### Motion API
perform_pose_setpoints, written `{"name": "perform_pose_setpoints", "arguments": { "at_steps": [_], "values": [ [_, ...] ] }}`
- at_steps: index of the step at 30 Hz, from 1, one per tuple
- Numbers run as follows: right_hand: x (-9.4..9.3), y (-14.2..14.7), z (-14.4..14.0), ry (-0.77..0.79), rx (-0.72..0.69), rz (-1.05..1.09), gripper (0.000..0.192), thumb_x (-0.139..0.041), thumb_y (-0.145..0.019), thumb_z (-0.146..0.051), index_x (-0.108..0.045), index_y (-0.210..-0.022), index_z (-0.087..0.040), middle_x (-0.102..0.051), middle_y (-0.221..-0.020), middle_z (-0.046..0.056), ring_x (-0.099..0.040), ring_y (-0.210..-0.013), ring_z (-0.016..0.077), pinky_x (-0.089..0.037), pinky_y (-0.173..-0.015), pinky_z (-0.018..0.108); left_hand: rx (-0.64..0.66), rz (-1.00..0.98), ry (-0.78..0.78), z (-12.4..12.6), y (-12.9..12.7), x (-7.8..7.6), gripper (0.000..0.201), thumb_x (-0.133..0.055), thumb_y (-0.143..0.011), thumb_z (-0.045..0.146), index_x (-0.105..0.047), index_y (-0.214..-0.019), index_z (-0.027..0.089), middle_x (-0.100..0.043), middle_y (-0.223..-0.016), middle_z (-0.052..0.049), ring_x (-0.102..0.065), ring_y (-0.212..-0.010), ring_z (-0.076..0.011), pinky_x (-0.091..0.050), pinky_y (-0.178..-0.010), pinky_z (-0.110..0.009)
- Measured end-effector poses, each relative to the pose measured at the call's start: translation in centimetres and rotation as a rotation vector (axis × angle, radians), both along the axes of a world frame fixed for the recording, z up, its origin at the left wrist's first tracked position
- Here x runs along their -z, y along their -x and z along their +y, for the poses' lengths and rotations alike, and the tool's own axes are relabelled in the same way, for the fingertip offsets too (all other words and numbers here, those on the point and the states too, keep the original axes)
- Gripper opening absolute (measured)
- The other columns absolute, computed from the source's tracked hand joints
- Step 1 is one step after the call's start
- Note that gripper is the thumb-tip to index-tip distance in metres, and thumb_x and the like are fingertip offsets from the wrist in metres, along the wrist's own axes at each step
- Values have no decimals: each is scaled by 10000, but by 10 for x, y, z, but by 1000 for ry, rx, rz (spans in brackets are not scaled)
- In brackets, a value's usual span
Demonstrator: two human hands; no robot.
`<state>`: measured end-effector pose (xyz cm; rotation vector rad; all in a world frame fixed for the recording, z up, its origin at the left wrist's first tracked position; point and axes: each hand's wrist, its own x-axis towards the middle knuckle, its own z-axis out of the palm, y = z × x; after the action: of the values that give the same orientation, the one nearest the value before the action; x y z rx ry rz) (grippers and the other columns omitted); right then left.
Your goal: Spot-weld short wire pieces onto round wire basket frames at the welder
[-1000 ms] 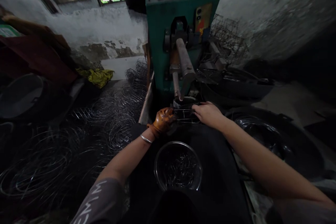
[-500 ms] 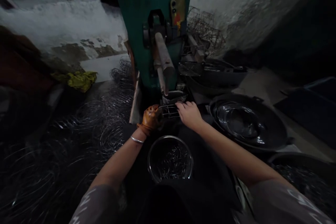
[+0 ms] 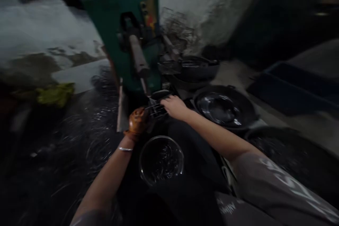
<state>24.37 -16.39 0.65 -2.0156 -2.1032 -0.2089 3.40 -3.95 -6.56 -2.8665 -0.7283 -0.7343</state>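
Observation:
A small wire frame [image 3: 156,108] of thin metal rods spans the gap between my two hands. My left hand [image 3: 137,122], in an orange-brown glove, is closed on its left end. My bare right hand [image 3: 174,107] grips the right end with bent fingers. Just beyond the frame, the lower electrode arm [image 3: 144,86] of a green spot-welding machine [image 3: 102,21] points down toward it; the thicker upper arm [image 3: 139,56] is above. Nearer to me sits a round metal bowl [image 3: 141,164] with short shiny wire pieces inside. Blur hides whether the frame touches the arm.
Right of my hands stands a wide black pan [image 3: 245,113] holding wire rings, with another dark pan [image 3: 265,137] nearer. Tangled wire rings [image 3: 97,120] cover the floor at left. A board [image 3: 120,109] stands left of the machine. A yellow cloth [image 3: 55,95] lies by the wall.
The whole view has swung to the right, so everything appears shifted left. The wire frame looks more tilted and stays in both hands.

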Motion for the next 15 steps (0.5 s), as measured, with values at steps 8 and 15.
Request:
{"name": "perform_pose_setpoints", "arguments": {
  "at_steps": [8,15],
  "values": [
    [96,-107,-135,302,1011,432,351,-453,-1003,-214,-539,-1326,-106,-627,-1218,163,-597,-1139,258,-450,-954,313,99,-141,-102,13,13,1,493,-620,-840,405,-629,-1298,223,-615,-1144,-123,-582,-1044,-314,-488,-895,-425],
    [190,-74,-232,421,1339,409,410,-477,-968,-193,-512,-1324,6,-406,-1408,334,-556,-1197,376,-459,-961,415,91,-124,-150,6,1,-3,445,-610,-858,432,-691,-1189,146,-643,-1063,-151,-603,-979,-331,-487,-831,-429]
  ]
}}
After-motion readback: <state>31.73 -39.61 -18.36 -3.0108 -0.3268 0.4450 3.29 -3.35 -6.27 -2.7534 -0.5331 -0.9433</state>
